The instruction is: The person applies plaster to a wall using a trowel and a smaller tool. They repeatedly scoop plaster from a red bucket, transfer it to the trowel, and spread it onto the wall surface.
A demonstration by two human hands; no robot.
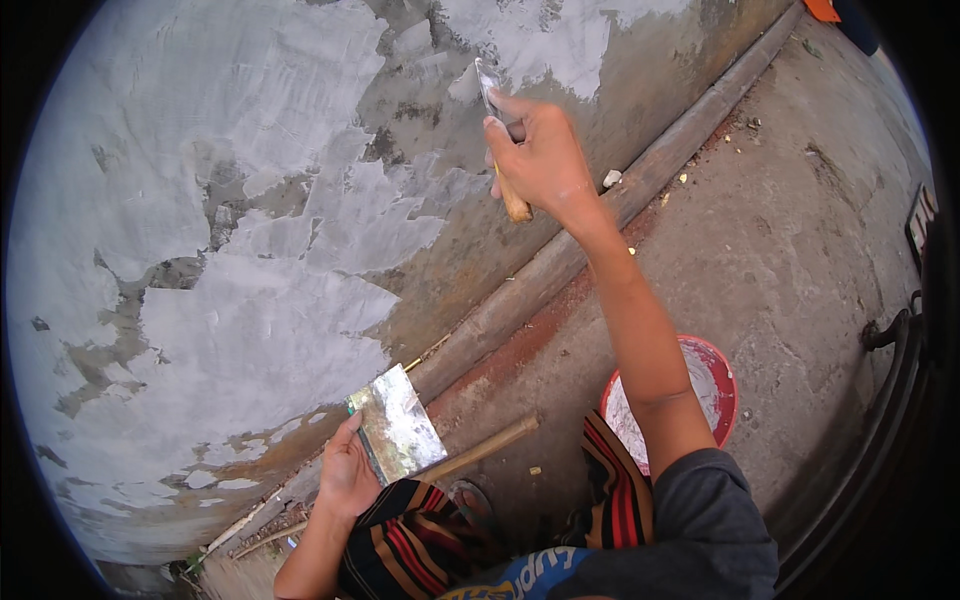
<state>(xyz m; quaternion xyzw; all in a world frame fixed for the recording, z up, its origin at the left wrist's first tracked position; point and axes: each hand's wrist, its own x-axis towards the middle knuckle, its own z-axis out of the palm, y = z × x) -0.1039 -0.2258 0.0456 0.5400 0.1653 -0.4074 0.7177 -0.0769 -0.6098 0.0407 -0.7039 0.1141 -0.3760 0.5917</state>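
Observation:
My right hand (535, 155) grips a putty knife (515, 200) by its wooden handle, its blade up against the wall (260, 310), which carries uneven patches of pale grey coating over darker, stained surface. At the lower middle, my left hand (348, 470) holds a flat rectangular metal plate (398, 420), shiny and smeared with a little pale material, near the foot of the wall. A red bucket (725, 395) with white paste inside stands below my right arm, partly hidden by it.
A long round pipe or pole (530, 285) runs along the wall's base. A shorter pole (505, 436) lies by my feet. The rough concrete ground (800, 230) has small debris. Dark curved bars (890, 340) stand at the right; an orange object (822, 10) is at the top right.

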